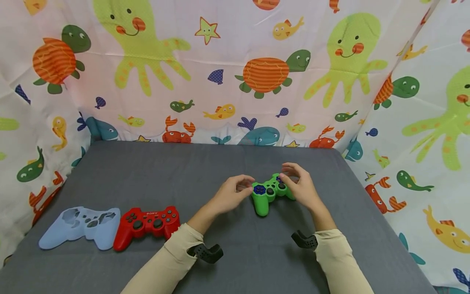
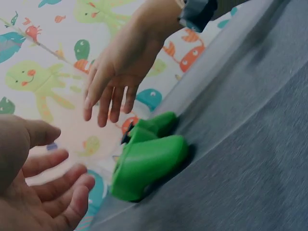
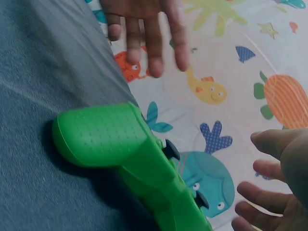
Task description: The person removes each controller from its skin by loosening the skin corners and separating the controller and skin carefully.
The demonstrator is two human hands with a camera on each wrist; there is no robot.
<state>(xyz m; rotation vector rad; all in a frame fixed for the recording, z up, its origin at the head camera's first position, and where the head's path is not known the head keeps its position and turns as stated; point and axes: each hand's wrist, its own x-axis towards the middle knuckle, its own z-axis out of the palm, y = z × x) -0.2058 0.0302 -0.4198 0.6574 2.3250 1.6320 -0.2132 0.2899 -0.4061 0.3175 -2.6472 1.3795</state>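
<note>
A green game controller point(image 1: 261, 205) with dark blue button areas and black thumbsticks lies on the grey table. To its left is my left hand point(image 1: 232, 195), fingers loosely bent and nothing in them. On the other side my right hand point(image 1: 301, 188) hovers by the controller's right end, overlapping it in the head view. Both wrist views show a gap between the hands and the green controller point(image 2: 154, 166). From the right wrist, one dotted grip of the controller point(image 3: 101, 137) faces the camera, and my right hand's fingers point(image 3: 262, 197) are spread apart.
A red Sony game controller point(image 1: 125, 237) lies at the left of the table. Against it sits a light blue controller cover point(image 1: 60, 232) with cut-out openings. Behind and beside the grey table point(image 1: 205, 163) hangs a cloth point(image 1: 227, 41) printed with sea animals.
</note>
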